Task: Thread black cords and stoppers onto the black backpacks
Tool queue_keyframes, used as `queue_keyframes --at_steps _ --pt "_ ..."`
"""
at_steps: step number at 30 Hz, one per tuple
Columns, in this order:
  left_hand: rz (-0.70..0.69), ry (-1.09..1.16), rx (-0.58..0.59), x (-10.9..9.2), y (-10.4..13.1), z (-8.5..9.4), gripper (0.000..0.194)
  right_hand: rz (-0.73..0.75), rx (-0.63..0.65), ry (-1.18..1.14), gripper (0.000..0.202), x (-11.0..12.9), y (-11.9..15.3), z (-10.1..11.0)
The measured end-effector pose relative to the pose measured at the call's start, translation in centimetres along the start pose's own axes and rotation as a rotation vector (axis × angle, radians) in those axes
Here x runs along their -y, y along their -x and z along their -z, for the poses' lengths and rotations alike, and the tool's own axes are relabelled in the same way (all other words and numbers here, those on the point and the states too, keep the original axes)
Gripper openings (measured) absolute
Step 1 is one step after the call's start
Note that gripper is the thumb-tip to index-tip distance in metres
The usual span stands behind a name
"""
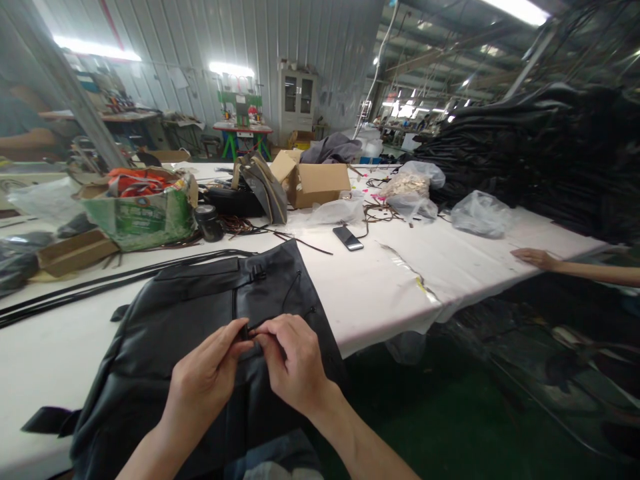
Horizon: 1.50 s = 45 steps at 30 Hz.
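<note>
A black bag (pixel 200 313) with straps and a zip lies flat on the white-covered table, reaching over its front edge. Above its middle, my left hand (pixel 205 370) pinches a small black piece (pixel 245 331), perhaps a cord stopper or buckle, between thumb and fingertips. My right hand (pixel 295 360) meets it from the right, thumb and forefinger pressed together at the same spot. Whatever those right fingertips hold is too small to make out. A thin black cord (pixel 291 288) loops across the bag beyond my hands.
A phone (pixel 348 238) lies beyond the bag. Behind are a green bag (pixel 143 217), a dark jar (pixel 209 223), a cardboard box (pixel 320 185) and plastic bags (pixel 480 213). Another person's hand (pixel 537 258) rests at the table's right edge, near a tall black stack (pixel 530 153).
</note>
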<state>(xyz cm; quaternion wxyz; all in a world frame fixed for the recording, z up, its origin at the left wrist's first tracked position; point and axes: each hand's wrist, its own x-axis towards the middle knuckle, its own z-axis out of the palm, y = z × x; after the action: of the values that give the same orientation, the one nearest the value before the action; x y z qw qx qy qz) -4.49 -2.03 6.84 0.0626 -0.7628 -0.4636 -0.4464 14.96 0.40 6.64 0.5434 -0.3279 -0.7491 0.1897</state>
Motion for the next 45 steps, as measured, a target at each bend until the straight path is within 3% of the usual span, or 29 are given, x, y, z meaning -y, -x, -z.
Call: queue_keyframes --at_steps 10,18,36,45 --pt "0.002 -0.009 0.005 0.2 0.3 -0.3 0.025 0.058 -0.011 0.05 0.005 -0.3 0.0 0.1" --pt "0.017 0.028 0.02 0.1 0.5 -0.6 0.025 0.149 0.057 0.043 0.01 -0.7 -0.5 0.7" --pt "-0.021 -0.014 0.008 -0.2 0.7 -1.1 0.023 0.058 0.263 0.126 0.014 -0.2 -1.6 1.8" --pt "0.132 0.14 0.017 -0.5 0.4 -0.8 0.024 0.058 0.255 0.02 0.011 -0.2 -2.2 2.3"
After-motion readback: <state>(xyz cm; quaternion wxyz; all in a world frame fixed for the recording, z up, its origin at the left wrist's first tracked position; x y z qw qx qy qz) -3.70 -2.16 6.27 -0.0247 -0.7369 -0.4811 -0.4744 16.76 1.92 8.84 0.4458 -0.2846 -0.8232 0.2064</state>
